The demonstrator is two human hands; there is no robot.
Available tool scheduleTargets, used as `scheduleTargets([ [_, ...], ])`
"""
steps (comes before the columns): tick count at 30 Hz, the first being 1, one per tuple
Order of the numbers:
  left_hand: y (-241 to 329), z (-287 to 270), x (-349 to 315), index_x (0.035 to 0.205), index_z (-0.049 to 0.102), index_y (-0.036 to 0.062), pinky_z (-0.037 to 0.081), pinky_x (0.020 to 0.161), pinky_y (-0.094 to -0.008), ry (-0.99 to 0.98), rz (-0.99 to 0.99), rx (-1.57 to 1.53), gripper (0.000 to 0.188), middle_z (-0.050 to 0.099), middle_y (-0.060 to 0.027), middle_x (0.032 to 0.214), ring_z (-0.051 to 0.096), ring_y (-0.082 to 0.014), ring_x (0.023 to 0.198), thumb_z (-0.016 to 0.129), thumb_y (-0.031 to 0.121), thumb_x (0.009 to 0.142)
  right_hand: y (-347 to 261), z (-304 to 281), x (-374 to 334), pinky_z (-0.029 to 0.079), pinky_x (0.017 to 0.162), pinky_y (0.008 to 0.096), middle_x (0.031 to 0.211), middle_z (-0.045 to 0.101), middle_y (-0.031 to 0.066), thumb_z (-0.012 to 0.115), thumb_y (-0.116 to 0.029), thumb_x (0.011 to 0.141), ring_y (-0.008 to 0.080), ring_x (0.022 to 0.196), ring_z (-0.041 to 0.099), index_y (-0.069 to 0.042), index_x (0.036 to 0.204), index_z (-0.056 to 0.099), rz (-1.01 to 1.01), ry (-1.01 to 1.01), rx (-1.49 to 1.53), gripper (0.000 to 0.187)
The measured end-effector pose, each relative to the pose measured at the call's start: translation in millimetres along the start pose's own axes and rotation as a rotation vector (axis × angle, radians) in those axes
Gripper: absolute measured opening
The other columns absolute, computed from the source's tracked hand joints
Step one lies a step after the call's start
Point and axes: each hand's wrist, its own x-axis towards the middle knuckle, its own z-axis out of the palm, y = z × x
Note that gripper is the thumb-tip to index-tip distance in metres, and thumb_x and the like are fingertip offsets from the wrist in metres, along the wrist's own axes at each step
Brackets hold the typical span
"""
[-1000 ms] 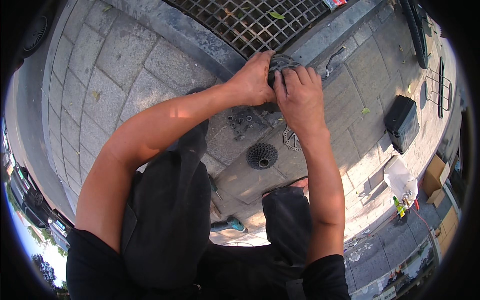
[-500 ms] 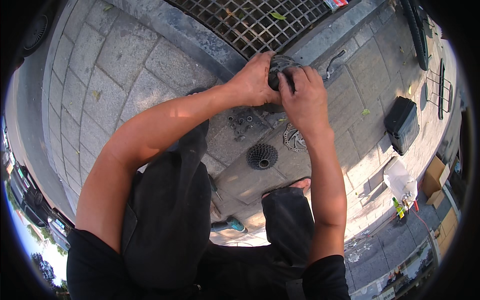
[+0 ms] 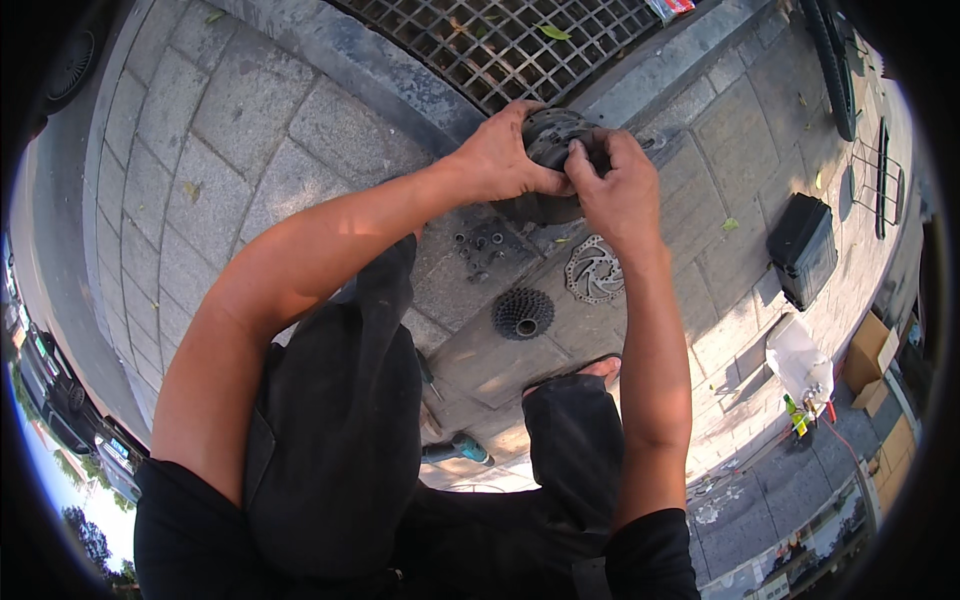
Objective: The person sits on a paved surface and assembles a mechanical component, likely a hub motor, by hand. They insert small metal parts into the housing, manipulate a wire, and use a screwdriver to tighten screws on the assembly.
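Note:
A dark, round wheel hub (image 3: 556, 135) with a drum-like body stands on the paving by the corner of the metal grate. My left hand (image 3: 505, 155) is closed round its left side, fingers over the far rim and thumb on the near side. At the hub's right part, my right hand (image 3: 618, 185) has its thumb and fingers pinched together; what lies between them is hidden. Nearer me are a brake disc (image 3: 594, 271), a black sprocket cassette (image 3: 523, 313) and a cluster of small nuts and washers (image 3: 485, 247).
A teal cordless drill (image 3: 468, 449) and a screwdriver (image 3: 429, 374) lie between my legs. To the right are a black toolbox (image 3: 803, 250), a white bag (image 3: 798, 360) and a cardboard box (image 3: 870, 360). The grate's stone edging (image 3: 660, 75) borders the far side.
The hub has tilted, showing more of its flat dark face. My right hand has shifted slightly and its fingers have drawn into a pinch. More of the brake disc shows.

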Motion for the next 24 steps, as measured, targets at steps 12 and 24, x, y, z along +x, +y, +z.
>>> scheduleTargets([
  [12, 5.1, 0.1, -0.5, 0.151, 0.047, 0.001, 0.054, 0.104, -0.0364, -0.048, -0.039, -0.155, 0.107, 0.067, -0.0166, 0.131, 0.065, -0.0245, 0.12, 0.1, 0.03, 0.063, -12.4, 2.3, -2.6, 0.056, 0.081, 0.0474, 0.099, 0.073, 0.0164, 0.074, -0.027, 0.092, 0.0409, 0.092, 0.07, -0.005, 0.099, 0.077, -0.037, 0.07, -0.113, 0.023],
  [24, 8.3, -21.9, 8.3, 0.156, 0.04, -0.0106, 0.044, 0.116, -0.04, -0.091, -0.182, 0.008, 0.119, 0.053, -0.0295, 0.151, 0.054, -0.035, 0.14, 0.098, 0.041, 0.066, 0.3, -21.3, 19.7, 0.057, 0.08, 0.0443, 0.089, 0.076, 0.0231, 0.076, -0.034, 0.087, 0.0385, 0.087, 0.075, 0.003, 0.093, 0.076, 0.245, -0.034, -0.052, 0.037],
])
